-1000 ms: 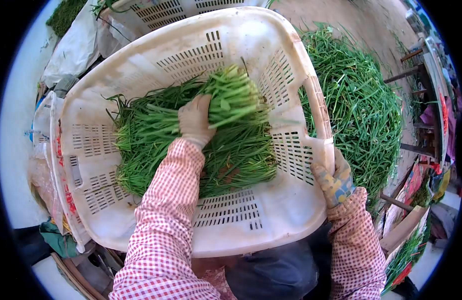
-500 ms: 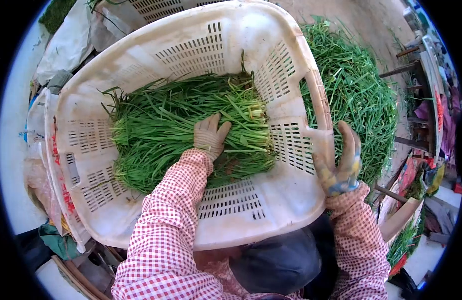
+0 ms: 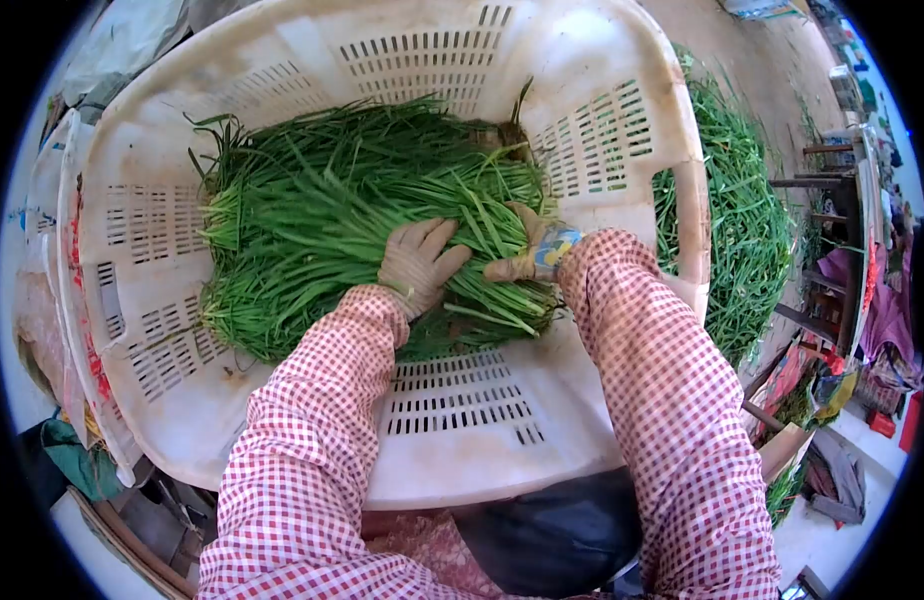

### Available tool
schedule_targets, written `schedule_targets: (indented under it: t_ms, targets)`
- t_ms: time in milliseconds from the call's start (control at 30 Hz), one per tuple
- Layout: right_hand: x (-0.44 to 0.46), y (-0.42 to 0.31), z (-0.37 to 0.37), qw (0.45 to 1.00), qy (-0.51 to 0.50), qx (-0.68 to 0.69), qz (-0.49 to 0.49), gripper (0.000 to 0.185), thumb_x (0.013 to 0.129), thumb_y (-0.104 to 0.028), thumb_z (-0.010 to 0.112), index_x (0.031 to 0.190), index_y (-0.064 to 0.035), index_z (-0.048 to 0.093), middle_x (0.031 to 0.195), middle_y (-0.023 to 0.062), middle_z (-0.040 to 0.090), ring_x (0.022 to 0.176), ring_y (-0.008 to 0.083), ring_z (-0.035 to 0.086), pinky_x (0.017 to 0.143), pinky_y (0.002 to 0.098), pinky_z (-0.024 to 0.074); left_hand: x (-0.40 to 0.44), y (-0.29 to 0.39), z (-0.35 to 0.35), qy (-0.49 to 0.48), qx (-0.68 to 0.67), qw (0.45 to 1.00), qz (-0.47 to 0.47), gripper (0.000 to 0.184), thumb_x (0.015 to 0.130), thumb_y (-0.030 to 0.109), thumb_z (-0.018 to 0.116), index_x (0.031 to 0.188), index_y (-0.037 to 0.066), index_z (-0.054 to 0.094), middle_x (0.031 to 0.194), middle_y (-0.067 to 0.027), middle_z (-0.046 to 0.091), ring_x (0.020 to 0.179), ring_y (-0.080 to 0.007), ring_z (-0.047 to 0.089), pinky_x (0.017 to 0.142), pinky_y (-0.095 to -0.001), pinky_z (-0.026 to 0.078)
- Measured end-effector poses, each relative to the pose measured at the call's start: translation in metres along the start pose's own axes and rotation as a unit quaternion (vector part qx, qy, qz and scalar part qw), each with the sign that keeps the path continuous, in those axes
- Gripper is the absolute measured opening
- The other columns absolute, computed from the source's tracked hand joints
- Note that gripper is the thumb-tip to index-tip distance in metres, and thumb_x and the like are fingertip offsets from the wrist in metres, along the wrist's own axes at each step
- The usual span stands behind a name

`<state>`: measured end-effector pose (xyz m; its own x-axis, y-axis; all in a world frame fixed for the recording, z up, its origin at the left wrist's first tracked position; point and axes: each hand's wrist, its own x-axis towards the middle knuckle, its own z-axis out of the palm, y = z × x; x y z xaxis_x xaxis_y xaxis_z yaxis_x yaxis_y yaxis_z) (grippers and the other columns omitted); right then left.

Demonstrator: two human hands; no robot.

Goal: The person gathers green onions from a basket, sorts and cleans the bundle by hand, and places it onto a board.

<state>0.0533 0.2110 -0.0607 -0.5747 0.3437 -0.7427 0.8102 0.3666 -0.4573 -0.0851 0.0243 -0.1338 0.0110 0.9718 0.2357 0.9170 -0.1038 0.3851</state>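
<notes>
A layer of garlic chives (image 3: 292,240), long flat green leaves with paler stalk ends, lies in a large white slotted plastic basket (image 3: 572,430). My left hand (image 3: 419,262), in a beige glove, rests on top of the chives near their middle, fingers laid over the leaves and thumb apart. Close to its right, my right hand (image 3: 535,250), in a beige glove with a blue and yellow patterned cuff, touches the pale stalk ends. Its thumb and fingers are spread on either side of some stalks. Some fingers of the right hand are hidden.
Outside the basket's right wall, a big heap of loose green leaves (image 3: 727,220) lies on the floor. Farther right stands a wooden frame (image 3: 832,240) with purple cloth (image 3: 887,300) beside it. White sheeting (image 3: 122,50) is at upper left.
My right hand has moved from the basket's right rim in onto the stalk ends, beside my left hand. My left hand stays on the chives. The view has shifted slightly.
</notes>
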Motion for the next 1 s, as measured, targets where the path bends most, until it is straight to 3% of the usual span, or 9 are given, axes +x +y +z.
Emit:
schedule_targets:
  t_ms: [167, 300, 367, 400, 467, 533, 700, 833, 1000]
  targets:
    - [-0.003, 0.000, 0.007, 0.999, -0.030, -0.032, 0.022, 0.133, 0.050, -0.065, 0.081, 0.147, -0.0025, 0.015, 0.143, 0.0236, 0.036, 0.133, 0.0345, 0.035, 0.110, 0.0378, 0.0317, 0.007, -0.011, -0.012, -0.016, -0.027, 0.999, 0.025, 0.067, 0.053, 0.022, 0.080, 0.114, 0.016, 0.053, 0.125, -0.0158, 0.049, 0.114, -0.0364, 0.049, 0.091, -0.0518, 0.039]
    - [-0.007, -0.010, 0.009, 0.998, 0.023, -0.010, 0.064, 0.129, 0.046, -0.047, 0.089, 0.145, -0.0008, 0.021, 0.136, 0.0222, 0.046, 0.127, 0.0309, 0.044, 0.108, 0.0341, 0.0346, 0.003, 0.020, -0.055, -0.084, 0.120, 0.989, -0.002, 0.061, 0.057, 0.022, 0.080, 0.112, 0.014, 0.054, 0.124, -0.0143, 0.049, 0.115, -0.0355, 0.048, 0.096, -0.0568, 0.035]
    - [0.001, -0.006, 0.011, 0.995, 0.024, -0.038, 0.093, 0.130, 0.045, -0.047, 0.090, 0.145, -0.0020, 0.021, 0.139, 0.0226, 0.042, 0.129, 0.0319, 0.042, 0.108, 0.0347, 0.0341, -0.015, 0.036, -0.077, -0.023, 0.030, 0.999, 0.031, 0.055, 0.061, 0.021, 0.079, 0.111, 0.011, 0.056, 0.113, -0.0130, 0.055, 0.108, -0.0332, 0.052, 0.094, -0.0510, 0.040]
    - [0.001, -0.006, 0.008, 0.997, 0.011, -0.019, 0.078, 0.130, 0.045, -0.050, 0.089, 0.146, -0.0031, 0.021, 0.140, 0.0223, 0.041, 0.130, 0.0318, 0.041, 0.109, 0.0349, 0.0336, -0.023, 0.049, -0.086, -0.159, -0.082, 0.979, -0.100, 0.054, 0.065, 0.022, 0.076, 0.113, 0.009, 0.055, 0.113, -0.0126, 0.056, 0.107, -0.0324, 0.053, 0.095, -0.0482, 0.040]
    - [0.009, 0.005, 0.011, 0.999, 0.006, 0.027, 0.024, 0.128, 0.046, -0.052, 0.088, 0.146, -0.0060, 0.021, 0.142, 0.0211, 0.040, 0.131, 0.0310, 0.039, 0.109, 0.0370, 0.0333, -0.029, 0.067, -0.086, -0.349, -0.323, 0.794, -0.379, 0.053, 0.072, 0.027, 0.074, 0.117, 0.006, 0.054, 0.110, -0.0115, 0.058, 0.103, -0.0306, 0.055, 0.096, -0.0432, 0.041]
    - [0.004, -0.006, 0.006, 0.999, -0.007, 0.005, 0.048, 0.127, 0.047, -0.051, 0.088, 0.146, -0.0056, 0.022, 0.142, 0.0208, 0.040, 0.131, 0.0314, 0.039, 0.109, 0.0379, 0.0334, -0.039, 0.070, -0.056, -0.376, -0.555, 0.480, -0.567, 0.072, 0.078, 0.043, 0.072, 0.132, 0.006, 0.041, 0.126, -0.0137, 0.051, 0.116, -0.0299, 0.049, 0.106, -0.0441, 0.033]
    - [0.018, 0.010, 0.011, 0.998, -0.044, 0.042, 0.024, 0.119, 0.050, -0.055, 0.086, 0.142, -0.0046, 0.032, 0.137, 0.0192, 0.046, 0.124, 0.0328, 0.046, 0.104, 0.0367, 0.0378, -0.026, 0.081, -0.008, -0.143, -0.766, 0.415, -0.470, 0.100, 0.075, 0.063, 0.064, 0.145, 0.007, 0.020, 0.150, -0.0123, 0.026, 0.140, -0.0261, 0.019, 0.115, -0.0450, 0.014]
    - [-0.015, -0.013, 0.007, 0.971, -0.100, 0.203, 0.074, 0.098, 0.061, -0.050, 0.083, 0.135, -0.0014, 0.041, 0.125, 0.0145, 0.056, 0.109, 0.0270, 0.056, 0.090, 0.0353, 0.0491, -0.009, 0.084, -0.007, 0.022, -0.842, 0.290, -0.453, 0.086, 0.081, 0.056, 0.063, 0.143, 0.008, 0.026, 0.145, -0.0114, 0.034, 0.135, -0.0265, 0.030, 0.114, -0.0472, 0.022]
    - [-0.046, -0.038, 0.013, 0.986, -0.138, 0.068, 0.059, 0.097, 0.062, -0.046, 0.081, 0.134, 0.0024, 0.040, 0.119, 0.0210, 0.058, 0.108, 0.0259, 0.057, 0.088, 0.0347, 0.0492, -0.015, 0.078, -0.034, 0.037, -0.858, 0.198, -0.473, 0.059, 0.083, 0.031, 0.065, 0.131, 0.002, 0.044, 0.124, -0.0168, 0.055, 0.114, -0.0316, 0.053, 0.102, -0.0499, 0.040]
